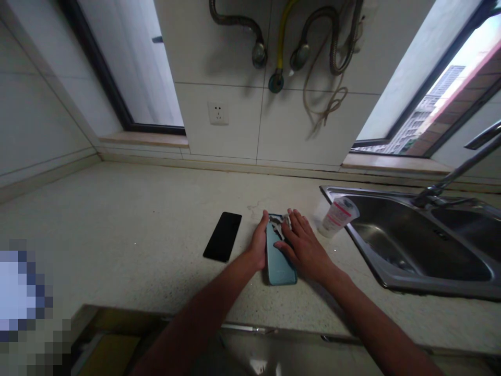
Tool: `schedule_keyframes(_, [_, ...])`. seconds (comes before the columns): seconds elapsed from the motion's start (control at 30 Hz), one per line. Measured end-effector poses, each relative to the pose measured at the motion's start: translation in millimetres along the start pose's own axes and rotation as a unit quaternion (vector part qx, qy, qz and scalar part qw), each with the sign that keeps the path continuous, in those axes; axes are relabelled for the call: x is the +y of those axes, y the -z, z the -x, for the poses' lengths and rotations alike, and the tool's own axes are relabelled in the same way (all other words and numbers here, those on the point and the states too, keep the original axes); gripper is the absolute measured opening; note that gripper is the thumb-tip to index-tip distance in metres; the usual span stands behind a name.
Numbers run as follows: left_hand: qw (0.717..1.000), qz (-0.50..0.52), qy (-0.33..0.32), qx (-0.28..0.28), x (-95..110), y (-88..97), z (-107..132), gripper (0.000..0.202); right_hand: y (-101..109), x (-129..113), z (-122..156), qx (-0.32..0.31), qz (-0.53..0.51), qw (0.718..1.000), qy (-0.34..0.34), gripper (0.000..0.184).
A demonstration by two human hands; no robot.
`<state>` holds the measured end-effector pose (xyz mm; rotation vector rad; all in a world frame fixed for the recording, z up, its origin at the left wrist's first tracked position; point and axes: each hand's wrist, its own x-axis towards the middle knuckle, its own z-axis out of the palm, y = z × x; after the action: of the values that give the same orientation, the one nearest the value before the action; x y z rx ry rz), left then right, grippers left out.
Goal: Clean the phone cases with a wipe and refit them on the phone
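A teal phone case (281,263) lies on the speckled counter (129,245). The left hand (258,243) grips its edge; the right hand (303,250) spreads across it, firmness unclear. A shiny object (278,222) at its top end is half-hidden, hard to make out. A black phone (222,236) lies just left; a tube (338,216) stands beside the steel sink (410,240).

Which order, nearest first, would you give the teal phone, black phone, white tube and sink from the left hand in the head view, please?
Left hand:
1. Teal phone, touching, right.
2. Black phone, left.
3. White tube, right.
4. Sink, right.
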<state>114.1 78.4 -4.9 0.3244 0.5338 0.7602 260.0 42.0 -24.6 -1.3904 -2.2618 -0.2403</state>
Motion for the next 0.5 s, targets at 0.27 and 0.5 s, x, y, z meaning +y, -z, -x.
schedule_keyframes(0.27, [0.997,-0.070,0.029,-0.020,-4.4,4.3,2.5,0.076,3.2,-4.2,-3.2,0.082,-0.043,0.996,0.005,0.040])
schedule_keyframes(0.5, [0.992,-0.096,0.045,-0.067,-13.9,4.8,2.4,0.078,2.3,-10.3,-4.6,0.135,-0.070,0.987,0.048,0.046])
